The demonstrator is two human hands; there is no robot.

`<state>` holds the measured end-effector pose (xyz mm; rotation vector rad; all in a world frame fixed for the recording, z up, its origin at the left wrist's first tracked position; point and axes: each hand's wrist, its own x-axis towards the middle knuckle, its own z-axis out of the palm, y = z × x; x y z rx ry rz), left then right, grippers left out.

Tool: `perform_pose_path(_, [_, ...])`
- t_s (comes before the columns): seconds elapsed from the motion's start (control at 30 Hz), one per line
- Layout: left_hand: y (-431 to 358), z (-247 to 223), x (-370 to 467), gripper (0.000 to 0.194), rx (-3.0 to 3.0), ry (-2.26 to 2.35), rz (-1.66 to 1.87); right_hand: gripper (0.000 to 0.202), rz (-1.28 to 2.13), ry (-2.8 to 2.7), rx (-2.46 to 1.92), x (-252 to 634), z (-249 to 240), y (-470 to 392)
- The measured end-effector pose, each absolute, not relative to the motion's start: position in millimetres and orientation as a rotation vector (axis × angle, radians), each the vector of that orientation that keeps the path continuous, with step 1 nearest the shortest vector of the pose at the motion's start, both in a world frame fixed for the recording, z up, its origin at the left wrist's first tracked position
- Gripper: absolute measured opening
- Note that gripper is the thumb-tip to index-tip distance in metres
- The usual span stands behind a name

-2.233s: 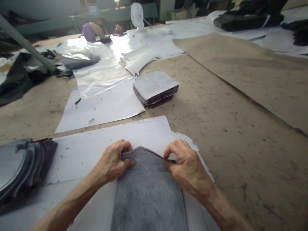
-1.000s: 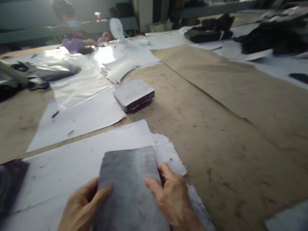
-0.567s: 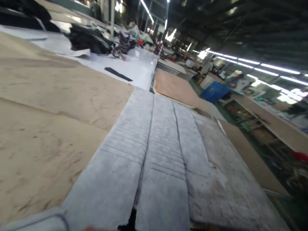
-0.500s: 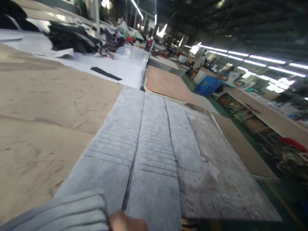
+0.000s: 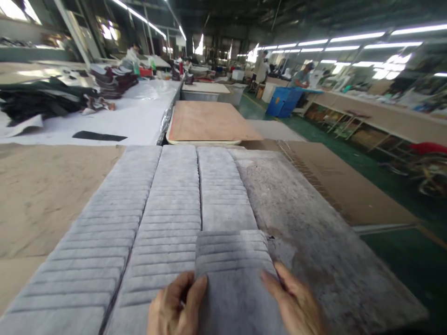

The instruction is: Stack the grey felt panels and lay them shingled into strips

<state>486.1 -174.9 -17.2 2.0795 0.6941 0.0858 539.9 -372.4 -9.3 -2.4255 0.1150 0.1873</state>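
Both hands hold one fanned stack of grey pieces (image 5: 232, 265) at the near edge of the scene, low and centre. The left hand (image 5: 176, 307) grips the stack's left edge, thumb on top and the fingers curled under it out of sight. The right hand (image 5: 296, 304) lies along the stack's right edge, its fingers spread over the top face, closed on the stack from that side. The stack's pieces overlap like shingles, each far edge showing as a thin ridge (the fabric looks felt-like, though the blur leaves the material uncertain).

The stack sits at the near end of the third of three rows of grey pieces (image 5: 153, 218), which run side by side from near to far across a grey board (image 5: 303, 223). The two left rows reach all the way to the near edge; the third row is shorter, and the held stack touches or overlaps its near end. To the right of the rows the board is bare and mottled.

Left of the rows lies brown paper (image 5: 42, 195) on the table. Farther off on the left, a white sheet (image 5: 104, 116) carries a dark strip (image 5: 99, 136) and heaps of dark fabric (image 5: 42, 100). Straight ahead, beyond the rows, stands a table with a brown top (image 5: 209, 122). Far right, a blue bin (image 5: 284, 101) stands on the green floor (image 5: 384, 177), with people at work near it.
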Motion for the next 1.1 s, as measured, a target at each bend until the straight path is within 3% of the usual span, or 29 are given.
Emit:
perform_pose_path(0.33, [-186.7,-10.6,554.0,0.029,2.541,0.821,-0.239,0.036,0.1,0.037,-2.55,600.8,-30.9,-370.2])
perform_pose_path(1.1, [-192.8,-11.9,569.8,0.025,2.65,0.885,-0.351,0.046,-0.091,-0.062,-2.628,607.2,-44.6,-368.1])
